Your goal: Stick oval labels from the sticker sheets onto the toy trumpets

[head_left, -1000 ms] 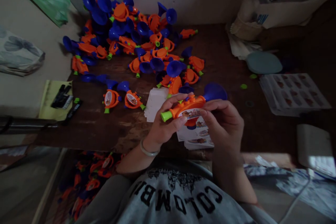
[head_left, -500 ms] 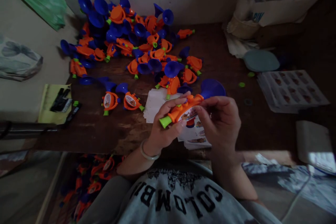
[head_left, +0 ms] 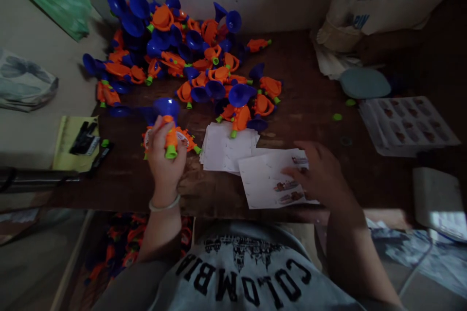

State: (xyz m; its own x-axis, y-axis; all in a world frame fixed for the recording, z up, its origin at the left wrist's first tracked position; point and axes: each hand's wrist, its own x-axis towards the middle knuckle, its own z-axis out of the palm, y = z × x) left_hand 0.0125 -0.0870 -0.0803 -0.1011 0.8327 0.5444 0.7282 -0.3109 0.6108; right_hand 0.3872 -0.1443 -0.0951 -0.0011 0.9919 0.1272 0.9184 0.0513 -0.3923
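Observation:
My left hand (head_left: 164,155) is closed round an orange toy trumpet (head_left: 169,129) with a blue bell and a green mouthpiece, held over two labelled trumpets (head_left: 186,140) at the table's left front. My right hand (head_left: 321,175) rests on a white sticker sheet (head_left: 272,182) near the front edge, fingers bent onto a sticker. Whether it pinches one I cannot make out. A stack of blank backing sheets (head_left: 228,148) lies between my hands.
A big heap of orange and blue trumpets (head_left: 189,53) fills the back left of the dark wooden table (head_left: 314,107). Sticker sheets (head_left: 404,124), a round lid (head_left: 365,83) and bags lie at the right. More trumpets (head_left: 124,248) are on the floor below.
Both hands held one trumpet at the centre. My left hand has carried it left to the two labelled trumpets. My right hand let go and dropped onto the sticker sheet.

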